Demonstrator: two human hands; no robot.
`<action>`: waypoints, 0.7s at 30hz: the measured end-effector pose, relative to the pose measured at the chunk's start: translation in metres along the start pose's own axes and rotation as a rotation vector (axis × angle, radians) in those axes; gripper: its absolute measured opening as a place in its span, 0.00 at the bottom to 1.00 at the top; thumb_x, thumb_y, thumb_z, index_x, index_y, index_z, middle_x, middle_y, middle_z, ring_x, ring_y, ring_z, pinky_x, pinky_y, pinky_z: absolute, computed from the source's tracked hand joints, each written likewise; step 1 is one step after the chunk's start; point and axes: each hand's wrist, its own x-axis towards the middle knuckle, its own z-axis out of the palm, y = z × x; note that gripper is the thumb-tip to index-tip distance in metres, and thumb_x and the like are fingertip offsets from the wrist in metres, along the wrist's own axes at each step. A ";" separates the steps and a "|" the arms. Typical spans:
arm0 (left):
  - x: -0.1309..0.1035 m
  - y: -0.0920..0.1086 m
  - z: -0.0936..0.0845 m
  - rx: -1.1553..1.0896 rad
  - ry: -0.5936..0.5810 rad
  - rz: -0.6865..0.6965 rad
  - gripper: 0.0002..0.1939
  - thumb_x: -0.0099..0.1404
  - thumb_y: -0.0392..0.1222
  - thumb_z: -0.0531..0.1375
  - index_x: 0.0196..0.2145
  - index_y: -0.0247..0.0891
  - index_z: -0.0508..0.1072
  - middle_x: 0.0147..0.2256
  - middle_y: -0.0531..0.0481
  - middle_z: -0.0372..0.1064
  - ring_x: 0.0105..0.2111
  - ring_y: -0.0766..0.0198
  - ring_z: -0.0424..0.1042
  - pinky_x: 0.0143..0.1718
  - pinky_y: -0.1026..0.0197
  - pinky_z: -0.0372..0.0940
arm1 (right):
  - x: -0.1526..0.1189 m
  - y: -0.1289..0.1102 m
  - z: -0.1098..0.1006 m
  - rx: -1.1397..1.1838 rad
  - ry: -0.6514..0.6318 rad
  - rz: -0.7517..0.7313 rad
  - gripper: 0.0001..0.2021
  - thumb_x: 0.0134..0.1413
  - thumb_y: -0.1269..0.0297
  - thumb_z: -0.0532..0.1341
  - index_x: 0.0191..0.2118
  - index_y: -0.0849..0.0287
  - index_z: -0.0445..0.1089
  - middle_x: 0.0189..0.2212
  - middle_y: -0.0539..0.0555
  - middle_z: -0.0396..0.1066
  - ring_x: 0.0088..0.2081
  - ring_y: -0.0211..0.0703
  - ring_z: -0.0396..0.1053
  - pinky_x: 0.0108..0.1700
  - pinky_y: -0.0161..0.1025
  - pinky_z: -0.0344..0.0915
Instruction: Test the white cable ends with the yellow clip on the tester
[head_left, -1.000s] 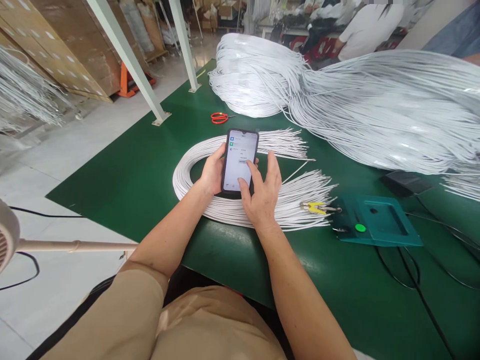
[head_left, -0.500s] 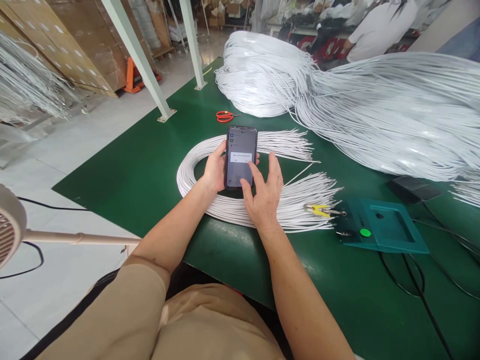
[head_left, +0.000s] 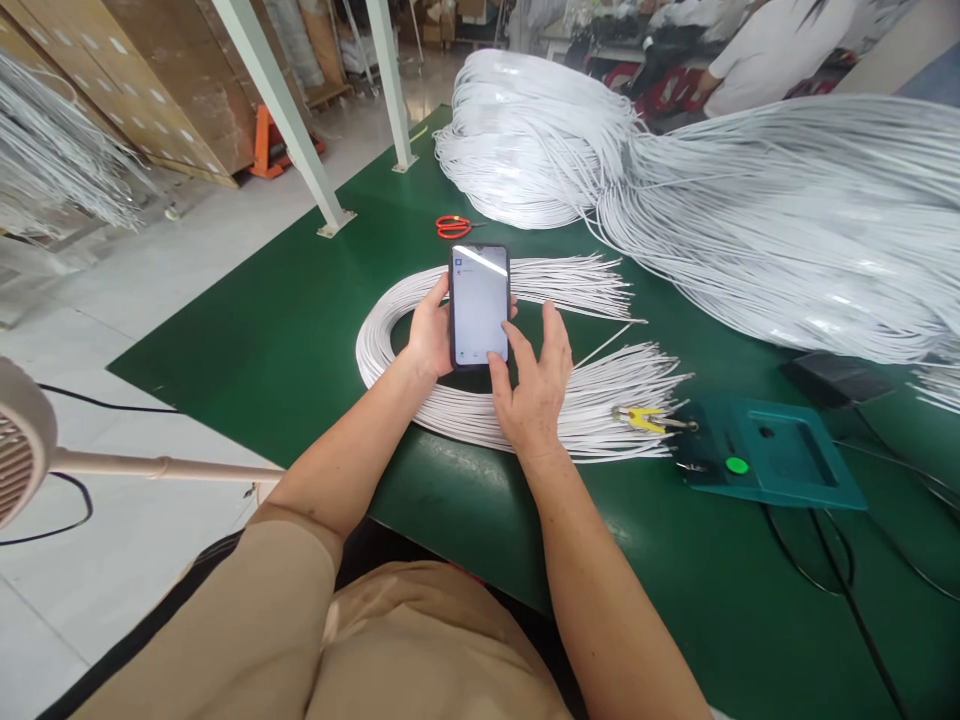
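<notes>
A smartphone (head_left: 480,310) with a pale lit screen is held upright by my left hand (head_left: 432,335), whose fingers wrap behind it. My right hand (head_left: 534,385) has its fingers apart at the phone's lower right; thumb and index finger are at the screen's edge, and whether they touch it I cannot tell. Under the phone and both hands, a bundle of white cables (head_left: 386,325) lies bent in a U, its cut ends toward the right. Yellow-handled pliers (head_left: 643,419) rest on those ends.
Red-handled scissors (head_left: 454,227) lie beyond the phone on the green table (head_left: 247,330). Large coils of white cable (head_left: 525,140) fill the back right. A teal device (head_left: 780,455) with black cords sits at right. Metal posts (head_left: 289,120) stand at left, a fan (head_left: 22,440) beside the table. Another person (head_left: 780,50) is behind.
The phone screen has gone from a dimmed page with a pop-up box to a bright, pale page. My right hand stays near its lower right; the view has shifted slightly.
</notes>
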 end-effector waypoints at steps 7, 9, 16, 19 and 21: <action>0.001 0.002 0.000 -0.052 0.008 0.054 0.35 0.70 0.61 0.46 0.55 0.28 0.71 0.46 0.35 0.76 0.52 0.44 0.74 0.52 0.46 0.69 | 0.001 0.001 0.001 0.039 0.024 -0.107 0.15 0.65 0.61 0.56 0.49 0.60 0.75 0.65 0.67 0.58 0.67 0.57 0.55 0.62 0.57 0.59; 0.002 0.003 -0.002 -0.066 -0.007 0.064 0.35 0.70 0.61 0.45 0.55 0.27 0.71 0.46 0.35 0.76 0.52 0.44 0.73 0.53 0.45 0.68 | 0.001 0.000 0.001 0.051 0.050 -0.141 0.13 0.65 0.62 0.57 0.47 0.60 0.76 0.64 0.67 0.59 0.66 0.57 0.57 0.62 0.57 0.60; 0.001 0.006 -0.004 -0.088 0.002 0.068 0.34 0.70 0.60 0.46 0.55 0.27 0.71 0.46 0.35 0.75 0.52 0.44 0.73 0.53 0.46 0.68 | -0.002 -0.001 0.004 0.021 0.017 -0.139 0.13 0.65 0.60 0.57 0.44 0.59 0.77 0.65 0.64 0.59 0.66 0.57 0.57 0.62 0.58 0.59; 0.002 0.007 -0.004 -0.097 -0.002 0.070 0.33 0.70 0.59 0.46 0.55 0.27 0.71 0.46 0.35 0.76 0.52 0.45 0.74 0.53 0.46 0.68 | -0.002 0.001 0.004 0.014 0.017 -0.113 0.15 0.66 0.59 0.55 0.46 0.59 0.76 0.65 0.64 0.59 0.65 0.57 0.58 0.61 0.57 0.60; 0.003 0.006 -0.004 -0.101 -0.009 0.068 0.33 0.70 0.60 0.46 0.54 0.27 0.71 0.46 0.35 0.76 0.51 0.45 0.74 0.53 0.46 0.68 | -0.001 0.001 0.003 0.020 0.021 -0.115 0.15 0.66 0.59 0.55 0.46 0.59 0.76 0.65 0.64 0.59 0.65 0.57 0.58 0.61 0.57 0.60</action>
